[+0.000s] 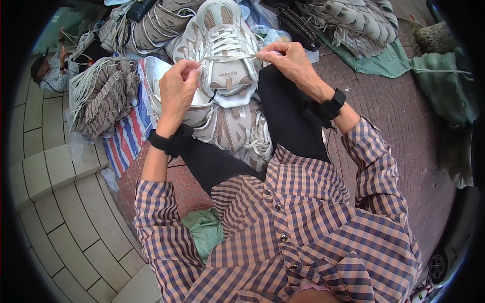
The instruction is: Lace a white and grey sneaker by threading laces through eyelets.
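Between my knees a beige and white sneaker upper [230,30] lies with its tongue [230,73] toward me. A white shoelace [226,44] zigzags through its eyelets. My left hand [178,86] pinches one lace end at the left of the tongue. On the other side my right hand [289,59] pinches the other end, and the lace runs taut across the tongue between them. Both hands are closed at the fingertips. More sneaker uppers [225,129] with white laces lie below this one, between my legs.
Bundles of similar uppers lie at left [101,96] and at the top right [353,25]. A striped sheet [130,144] is spread at the left, near tiled steps [60,166]. Green sacks [447,81] stand at right. Another person [53,70] sits at the far left.
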{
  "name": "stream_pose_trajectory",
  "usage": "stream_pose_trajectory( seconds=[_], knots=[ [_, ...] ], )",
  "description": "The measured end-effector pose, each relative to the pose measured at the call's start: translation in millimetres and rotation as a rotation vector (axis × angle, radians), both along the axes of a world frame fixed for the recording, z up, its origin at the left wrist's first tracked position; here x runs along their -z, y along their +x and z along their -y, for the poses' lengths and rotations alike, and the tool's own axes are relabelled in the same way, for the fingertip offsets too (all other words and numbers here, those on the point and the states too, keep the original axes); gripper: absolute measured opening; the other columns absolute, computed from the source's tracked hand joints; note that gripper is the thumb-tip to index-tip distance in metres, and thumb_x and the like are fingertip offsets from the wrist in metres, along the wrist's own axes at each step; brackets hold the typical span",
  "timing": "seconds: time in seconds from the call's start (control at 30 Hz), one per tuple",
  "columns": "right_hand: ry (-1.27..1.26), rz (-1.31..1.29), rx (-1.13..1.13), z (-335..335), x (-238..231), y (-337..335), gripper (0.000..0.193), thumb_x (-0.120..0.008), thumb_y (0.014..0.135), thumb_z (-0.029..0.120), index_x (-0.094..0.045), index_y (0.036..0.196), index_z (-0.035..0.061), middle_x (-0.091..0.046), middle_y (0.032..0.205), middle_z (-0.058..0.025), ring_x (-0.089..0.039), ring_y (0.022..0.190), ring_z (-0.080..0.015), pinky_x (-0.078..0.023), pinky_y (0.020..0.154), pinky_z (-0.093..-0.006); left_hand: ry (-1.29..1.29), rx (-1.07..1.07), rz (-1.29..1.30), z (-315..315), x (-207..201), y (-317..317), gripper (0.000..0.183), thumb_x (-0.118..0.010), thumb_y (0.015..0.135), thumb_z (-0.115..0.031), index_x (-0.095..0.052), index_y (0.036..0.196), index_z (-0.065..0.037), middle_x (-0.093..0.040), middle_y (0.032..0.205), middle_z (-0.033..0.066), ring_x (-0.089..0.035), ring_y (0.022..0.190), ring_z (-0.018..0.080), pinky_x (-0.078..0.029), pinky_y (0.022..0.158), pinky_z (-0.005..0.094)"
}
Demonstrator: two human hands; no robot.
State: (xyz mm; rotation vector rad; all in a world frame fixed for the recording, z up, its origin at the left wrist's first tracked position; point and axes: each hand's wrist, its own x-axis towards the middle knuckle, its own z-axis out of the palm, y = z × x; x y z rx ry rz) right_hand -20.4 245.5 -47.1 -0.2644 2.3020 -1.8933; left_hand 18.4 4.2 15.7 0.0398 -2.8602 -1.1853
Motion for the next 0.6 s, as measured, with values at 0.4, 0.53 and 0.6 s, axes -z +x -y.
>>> stream_pose_trajectory(
  seconds=[0.4,0.53,0.6],
  knots=[
    [0.44,-0.854,0.089,12,0,5,0.013,-0.064,0.077,0.016,-0.066,0.08,0.0038,-0.056,0.057,-0.0072,-0.053,0.052,-0.0126,-0.041,0.05,-0.0275,-0.65,0.198,-0.468,-11,4,-7,0.006,-0.056,0.075,-0.006,-0.053,0.08,-0.007,-0.053,0.074,0.0084,-0.057,0.066,0.0281,-0.045,0.056,0.0361],
    [0.361,-0.403,0.009,18,-11,5,0.013,-0.059,0.075,0.017,-0.062,0.077,0.0052,-0.061,0.07,-0.0135,-0.06,0.069,-0.0318,-0.047,0.062,-0.0397,-0.828,0.351,-0.487,-11,-2,-10,0.009,-0.057,0.074,-0.005,-0.05,0.079,-0.007,-0.051,0.075,0.0083,-0.057,0.067,0.0274,-0.046,0.056,0.0356],
    [0.335,-0.206,-0.031,21,-16,2,0.012,-0.058,0.075,0.017,-0.061,0.075,0.0048,-0.06,0.071,-0.014,-0.06,0.069,-0.0326,-0.046,0.063,-0.0404,-0.847,0.449,-0.476,-11,-3,-16,0.01,-0.058,0.074,-0.006,-0.05,0.079,-0.006,-0.051,0.075,0.0081,-0.058,0.069,0.0269,-0.046,0.056,0.0359]
  ],
)
